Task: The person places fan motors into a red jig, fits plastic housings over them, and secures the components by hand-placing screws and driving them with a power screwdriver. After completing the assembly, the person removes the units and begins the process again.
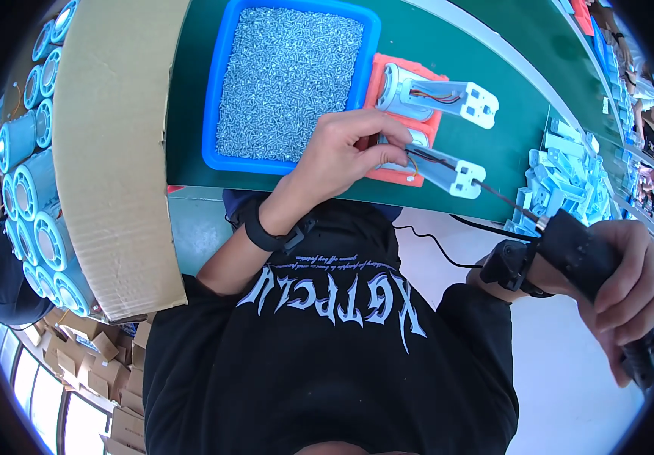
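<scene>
My left hand (353,152) is closed, thumb and forefinger pinched at the inner end of a white plastic housing with an arm-like bracket (463,180); what they pinch is too small to make out. Thin coloured wires lie in that bracket. My right hand (634,284) wraps round a black electric screwdriver (578,246). Its long thin bit reaches left to the bracket's end plate and seems to pass through toward my left fingers. A second white housing (478,105) with wires lies just beyond. Both housings rest in an orange-red holder (440,130).
A blue tray (208,129) full of small metal screws (289,76) stands left of the holder on the green tabletop (190,98). White plastic parts (566,178) are piled at right. A cardboard sheet (118,152) stands at left, beside stacked white cylinders (35,186). A black cable (437,246) hangs below the table edge.
</scene>
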Motion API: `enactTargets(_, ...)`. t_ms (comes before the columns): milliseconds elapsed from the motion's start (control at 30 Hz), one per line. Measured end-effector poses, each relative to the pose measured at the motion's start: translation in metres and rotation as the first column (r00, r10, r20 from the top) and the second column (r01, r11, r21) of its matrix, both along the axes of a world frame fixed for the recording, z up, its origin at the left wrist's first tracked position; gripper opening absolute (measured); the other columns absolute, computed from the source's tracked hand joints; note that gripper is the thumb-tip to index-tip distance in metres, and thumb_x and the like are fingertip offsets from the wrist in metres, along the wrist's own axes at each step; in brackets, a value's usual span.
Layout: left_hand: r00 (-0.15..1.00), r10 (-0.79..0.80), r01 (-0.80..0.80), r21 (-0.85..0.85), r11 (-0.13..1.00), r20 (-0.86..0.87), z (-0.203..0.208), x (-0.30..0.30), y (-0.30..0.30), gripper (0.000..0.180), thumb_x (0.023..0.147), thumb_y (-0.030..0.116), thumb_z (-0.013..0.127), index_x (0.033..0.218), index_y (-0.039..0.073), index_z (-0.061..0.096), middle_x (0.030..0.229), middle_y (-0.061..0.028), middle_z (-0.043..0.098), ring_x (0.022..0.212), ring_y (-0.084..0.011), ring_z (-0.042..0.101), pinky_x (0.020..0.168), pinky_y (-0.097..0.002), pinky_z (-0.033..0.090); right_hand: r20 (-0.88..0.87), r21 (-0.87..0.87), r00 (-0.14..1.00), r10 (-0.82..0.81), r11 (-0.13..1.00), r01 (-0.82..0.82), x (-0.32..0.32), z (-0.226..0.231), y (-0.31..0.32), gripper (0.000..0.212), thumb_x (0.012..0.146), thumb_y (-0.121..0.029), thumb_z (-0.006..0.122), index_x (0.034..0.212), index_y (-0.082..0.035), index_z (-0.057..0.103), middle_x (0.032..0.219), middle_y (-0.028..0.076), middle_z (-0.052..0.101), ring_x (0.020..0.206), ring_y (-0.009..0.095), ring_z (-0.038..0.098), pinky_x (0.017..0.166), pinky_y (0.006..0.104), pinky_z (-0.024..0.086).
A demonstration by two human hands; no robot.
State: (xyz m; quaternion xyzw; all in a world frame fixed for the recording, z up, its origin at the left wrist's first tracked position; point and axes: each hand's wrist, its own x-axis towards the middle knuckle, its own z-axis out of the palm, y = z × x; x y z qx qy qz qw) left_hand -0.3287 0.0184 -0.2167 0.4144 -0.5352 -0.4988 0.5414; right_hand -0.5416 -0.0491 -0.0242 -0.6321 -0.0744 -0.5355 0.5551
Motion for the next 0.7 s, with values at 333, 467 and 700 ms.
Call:
enactTargets(333, 0.993, 0.002, -0.021, -0.158, 0.987, -0.12, 0.002, 0.001, -0.001, 0.013, 0.068, -0.003, 0.073, 0.08, 0.002, 0.07, 0.076, -0.005, 0.066, 0.067, -0.0122, 0.058, 0.055, -0.0234, 0.043, 0.068, 0.044, 0.996, -0.063, 0.997, 0.06, -0.017, -0.003, -0.002, 0.033, 0.073, -0.034, 0.079, 0.086, -0.011, 0.059, 0.066, -0.001, 0.063, 0.054, 0.012, 0.064, 0.054, 0.0227, 0.057)
enactTargets(467, 0.989, 0.001, -0.029, -0.183, 0.983, -0.149, 0.001, -0.001, 0.0, 0.013, 0.068, -0.004, 0.073, 0.08, 0.002, 0.07, 0.077, -0.0059, 0.067, 0.071, -0.0154, 0.061, 0.059, -0.0253, 0.047, 0.041, 0.091, 0.998, -0.057, 0.994, 0.053, -0.02, 0.0, -0.001, 0.032, 0.074, -0.035, 0.078, 0.082, -0.012, 0.057, 0.067, -0.001, 0.063, 0.055, 0.012, 0.064, 0.055, 0.0232, 0.057)
enactTargets(700, 0.99, -0.015, -0.01, -0.184, 0.983, -0.138, 0.005, 0.0, -0.001, 0.013, 0.068, -0.005, 0.071, 0.079, 0.001, 0.07, 0.077, -0.0076, 0.068, 0.073, -0.0185, 0.063, 0.062, -0.0276, 0.049, 0.011, 0.037, 0.999, -0.044, 0.998, 0.043, -0.018, 0.002, -0.004, 0.032, 0.074, -0.032, 0.079, 0.078, -0.012, 0.054, 0.068, 0.0, 0.063, 0.056, 0.012, 0.064, 0.055, 0.0225, 0.056)
